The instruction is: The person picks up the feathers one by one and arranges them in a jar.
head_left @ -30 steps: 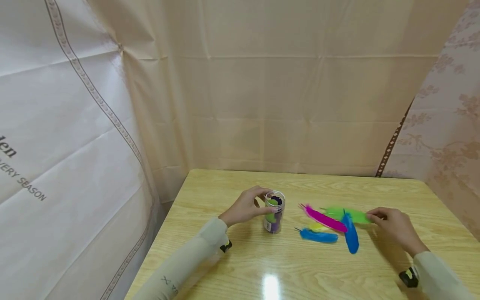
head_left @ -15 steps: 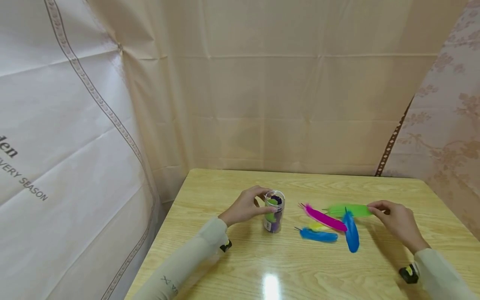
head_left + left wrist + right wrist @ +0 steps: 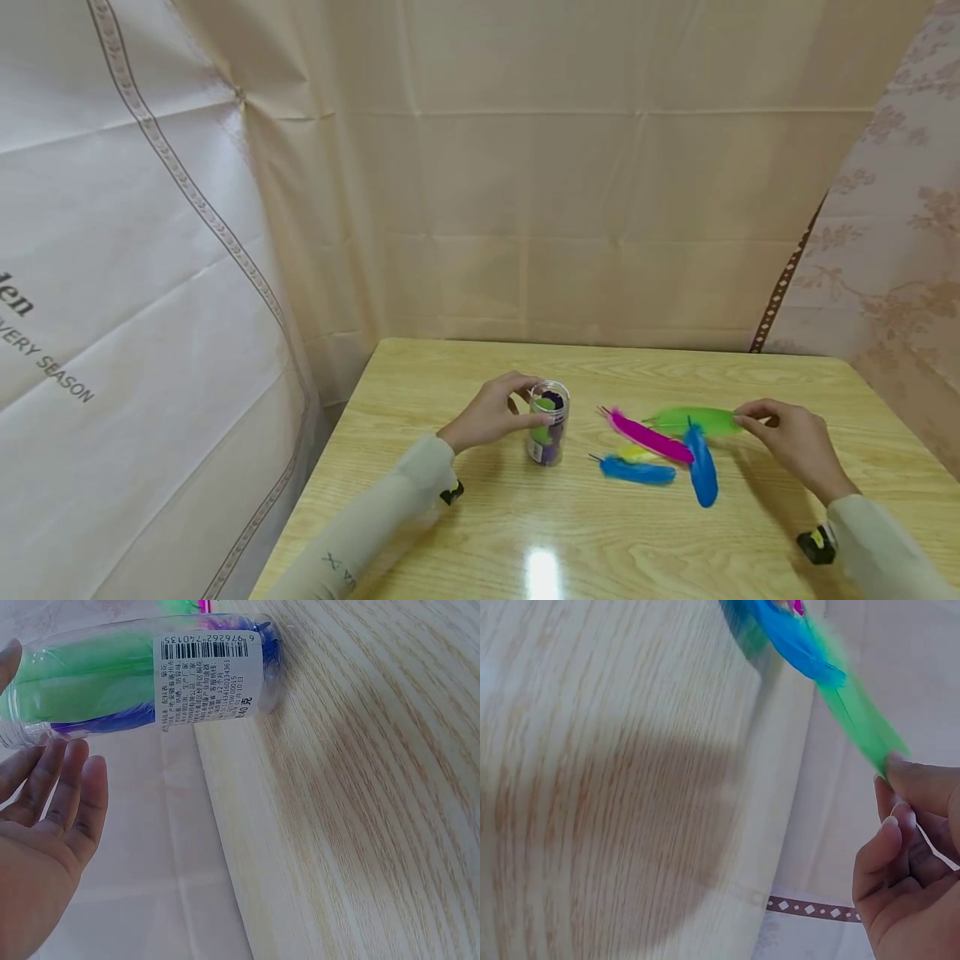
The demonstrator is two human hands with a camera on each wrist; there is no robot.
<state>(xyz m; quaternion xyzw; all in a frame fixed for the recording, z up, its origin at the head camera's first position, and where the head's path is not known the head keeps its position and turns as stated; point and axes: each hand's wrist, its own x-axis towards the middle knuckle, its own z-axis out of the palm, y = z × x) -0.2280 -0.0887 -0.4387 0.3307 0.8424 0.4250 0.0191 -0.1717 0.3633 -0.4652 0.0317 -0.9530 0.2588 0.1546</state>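
Observation:
A clear jar (image 3: pixel 548 442) with green and purple-blue feathers inside stands upright on the table, its top uncovered. My left hand (image 3: pixel 487 415) holds it near the rim, thumb on the near side and fingers behind. A white barcode label (image 3: pixel 206 679) shows on its side in the left wrist view. Over to the right, my right hand (image 3: pixel 798 446) pinches one end of a green feather (image 3: pixel 705 421) between thumb and forefinger. That end is raised; the quill end points left, behind a magenta feather (image 3: pixel 651 438) and a blue feather (image 3: pixel 702 468).
Another blue feather (image 3: pixel 637 472) lies nearest the jar, partly over a yellow feather (image 3: pixel 634 453). The wood-grain table (image 3: pixel 450 550) ends at a beige cloth backdrop (image 3: pixel 525 208), with patterned cloth (image 3: pixel 907 275) on the right.
My right hand has risen slightly, lifting its end of the green feather. The upright blue feather has shifted a little. My left hand and the jar have stayed put.

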